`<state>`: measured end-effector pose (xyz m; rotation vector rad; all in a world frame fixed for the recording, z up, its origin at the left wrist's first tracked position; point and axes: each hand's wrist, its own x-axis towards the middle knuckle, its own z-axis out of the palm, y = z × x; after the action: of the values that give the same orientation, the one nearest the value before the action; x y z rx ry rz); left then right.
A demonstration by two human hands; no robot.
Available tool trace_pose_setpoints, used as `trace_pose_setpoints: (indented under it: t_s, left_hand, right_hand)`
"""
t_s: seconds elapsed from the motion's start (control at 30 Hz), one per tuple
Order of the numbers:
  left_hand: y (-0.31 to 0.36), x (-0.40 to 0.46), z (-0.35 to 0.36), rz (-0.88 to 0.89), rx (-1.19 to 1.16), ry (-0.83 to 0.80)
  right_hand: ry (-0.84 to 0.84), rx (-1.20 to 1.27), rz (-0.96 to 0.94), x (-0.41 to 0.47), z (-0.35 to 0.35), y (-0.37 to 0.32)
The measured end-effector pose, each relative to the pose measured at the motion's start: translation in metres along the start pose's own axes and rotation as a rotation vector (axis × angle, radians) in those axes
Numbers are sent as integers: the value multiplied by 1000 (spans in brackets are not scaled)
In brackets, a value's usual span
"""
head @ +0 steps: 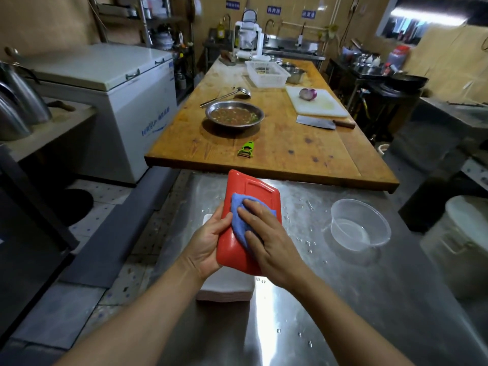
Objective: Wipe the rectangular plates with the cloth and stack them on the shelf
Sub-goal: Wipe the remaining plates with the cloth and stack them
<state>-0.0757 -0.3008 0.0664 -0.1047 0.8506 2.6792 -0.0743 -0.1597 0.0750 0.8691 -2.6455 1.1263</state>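
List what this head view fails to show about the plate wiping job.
- Shelf for stacking: not identifiable in the head view.
- Pale stack under the hands: mostly covered by the red plate and left hand; what it is and its count are unclear.
- Plate face under the blue cloth and right hand: covered, cleanliness unknown.
- Blue wall signs: too small to read.

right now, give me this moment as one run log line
step: wiping | left hand: grips red plate | right hand: presses blue cloth on plate | stacking: not yet done
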Motion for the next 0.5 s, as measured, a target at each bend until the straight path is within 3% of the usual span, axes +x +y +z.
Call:
trace_pose_setpoints:
  t_s: [0.27, 0.5]
  left_hand:
    - [8, -3, -12, 9, 108, -76]
    - [10, -9, -18, 8, 72, -36]
  right_hand:
    - [80, -160, 41, 50, -9, 14]
    - [110, -68, 278, 32, -16, 40]
